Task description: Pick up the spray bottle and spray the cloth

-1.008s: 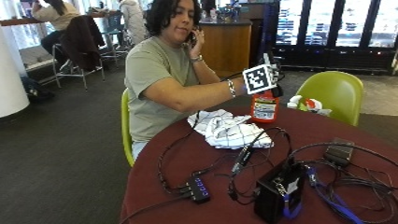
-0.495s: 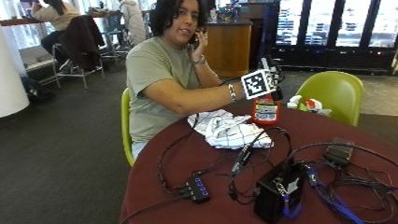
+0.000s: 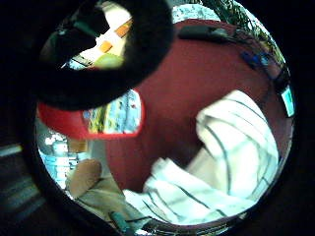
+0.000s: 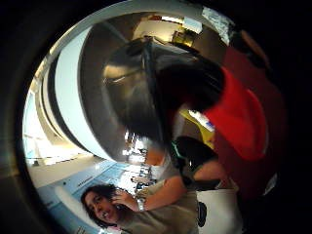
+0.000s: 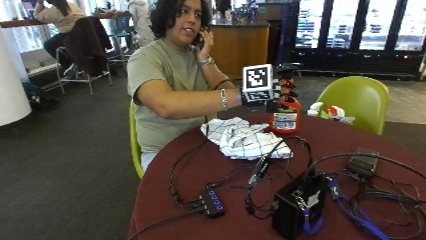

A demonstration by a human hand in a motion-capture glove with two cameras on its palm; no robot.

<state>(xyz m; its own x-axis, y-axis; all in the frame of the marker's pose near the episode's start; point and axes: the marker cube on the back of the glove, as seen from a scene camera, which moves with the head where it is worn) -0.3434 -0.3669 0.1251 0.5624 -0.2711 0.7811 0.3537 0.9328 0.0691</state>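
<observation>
A red spray bottle (image 5: 285,116) with a black trigger head stands on the far side of the round dark-red table (image 5: 200,175). My gloved right hand (image 5: 274,101) grips it near the neck, from the person's side. In the little finger side palm view the bottle's red body and label (image 3: 106,118) lie close under a curled black finger (image 3: 103,54). In the thumb side palm view the bottle's red body (image 4: 236,117) also fills much of the picture. A crumpled white checked cloth (image 5: 243,140) (image 3: 231,157) lies on the table just in front of the bottle.
Black cables, a USB hub (image 5: 212,202) and a black box (image 5: 299,206) cover the near half of the table. A small white and red object (image 5: 331,111) lies at the far edge by a green chair (image 5: 357,100). The person's bare hand holds a phone at the ear.
The hand has shifted a little toward the person while staying on the bottle. The bottle and the cloth stay about where they were.
</observation>
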